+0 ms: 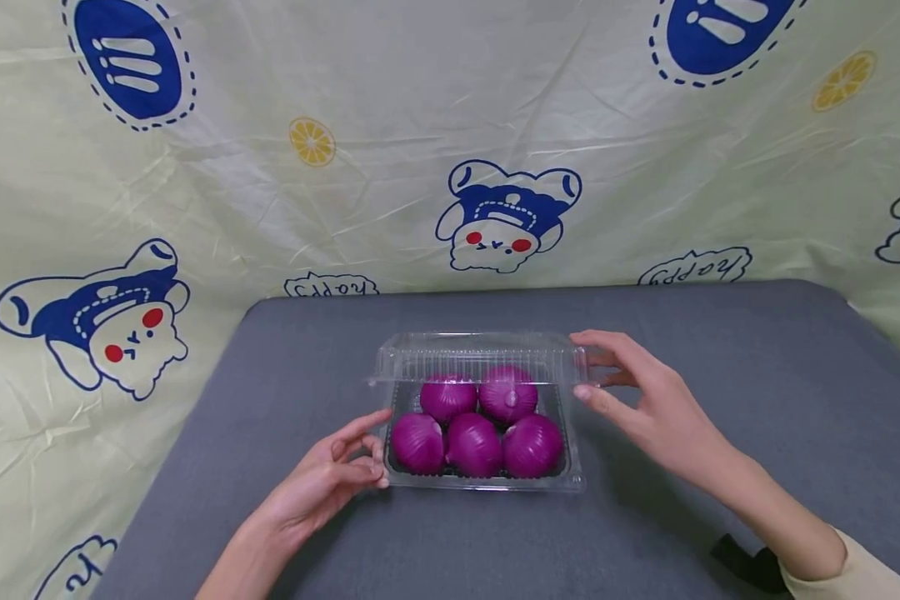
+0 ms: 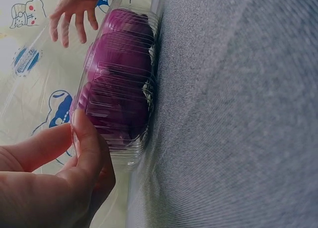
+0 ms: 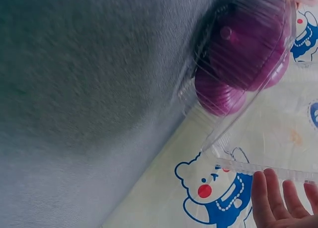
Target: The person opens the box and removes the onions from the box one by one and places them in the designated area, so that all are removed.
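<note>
A clear plastic clamshell box [image 1: 487, 483] sits on the table with several red onions [image 1: 474, 446] in its base, in two rows. Its hinged lid [image 1: 480, 358] stands raised at the far side. My left hand [image 1: 318, 479] pinches the base's left rim between thumb and fingers; the left wrist view shows this grip on the rim [image 2: 75, 138] closely. At the lid's right end, my right hand [image 1: 660, 400] has its fingers extended, with the fingertips [image 3: 268, 176] at the lid's edge. The thumb is spread apart from the fingers, lower down beside the box.
Grey cloth covers the table [image 1: 307, 350], with its far edge behind the box. A pale curtain [image 1: 390, 217] with blue cartoon prints hangs beyond it. A black strap [image 1: 750, 562] lies by the right sleeve [image 1: 840, 567].
</note>
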Demonstrator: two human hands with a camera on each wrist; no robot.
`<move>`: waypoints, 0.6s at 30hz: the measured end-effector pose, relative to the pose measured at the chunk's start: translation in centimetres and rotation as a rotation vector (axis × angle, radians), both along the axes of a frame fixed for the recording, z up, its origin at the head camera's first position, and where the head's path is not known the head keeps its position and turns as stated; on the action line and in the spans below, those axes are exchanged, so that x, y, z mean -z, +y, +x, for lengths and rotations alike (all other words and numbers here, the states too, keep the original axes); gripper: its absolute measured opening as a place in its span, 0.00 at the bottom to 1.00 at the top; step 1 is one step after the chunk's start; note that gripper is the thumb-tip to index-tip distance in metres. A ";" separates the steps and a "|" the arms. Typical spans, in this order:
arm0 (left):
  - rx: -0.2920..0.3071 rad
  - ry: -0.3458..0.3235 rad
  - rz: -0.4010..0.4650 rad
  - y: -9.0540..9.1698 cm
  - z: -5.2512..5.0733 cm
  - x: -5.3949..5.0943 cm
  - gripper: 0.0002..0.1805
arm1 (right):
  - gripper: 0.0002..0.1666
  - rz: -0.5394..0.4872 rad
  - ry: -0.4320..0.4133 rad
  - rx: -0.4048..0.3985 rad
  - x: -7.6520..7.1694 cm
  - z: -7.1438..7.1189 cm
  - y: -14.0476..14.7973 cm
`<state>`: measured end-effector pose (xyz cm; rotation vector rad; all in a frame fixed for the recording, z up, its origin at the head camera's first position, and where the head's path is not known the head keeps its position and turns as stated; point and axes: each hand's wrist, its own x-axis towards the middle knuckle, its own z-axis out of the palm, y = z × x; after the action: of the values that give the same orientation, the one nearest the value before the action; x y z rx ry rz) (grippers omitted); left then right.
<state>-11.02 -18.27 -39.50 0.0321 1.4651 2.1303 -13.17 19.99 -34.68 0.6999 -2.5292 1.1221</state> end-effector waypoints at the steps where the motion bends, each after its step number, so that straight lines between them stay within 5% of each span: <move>1: 0.001 0.001 0.000 0.0 -0.1 -0.1 0.42 | 0.35 -0.007 0.007 0.002 -0.1 -0.4 0.0; 12: -0.002 0.013 0.007 0.0 -0.1 -0.2 0.42 | 0.26 -0.061 -0.020 0.099 -1.7 -4.7 -0.6; 18: -0.011 -0.012 -0.006 0.0 -0.1 -0.3 0.41 | 0.28 -0.139 -0.107 0.065 -1.6 -8.0 -1.3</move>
<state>-11.14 -18.25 -39.24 0.0088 1.4677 2.1320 -21.19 18.70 -33.08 0.5308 -2.5107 1.3305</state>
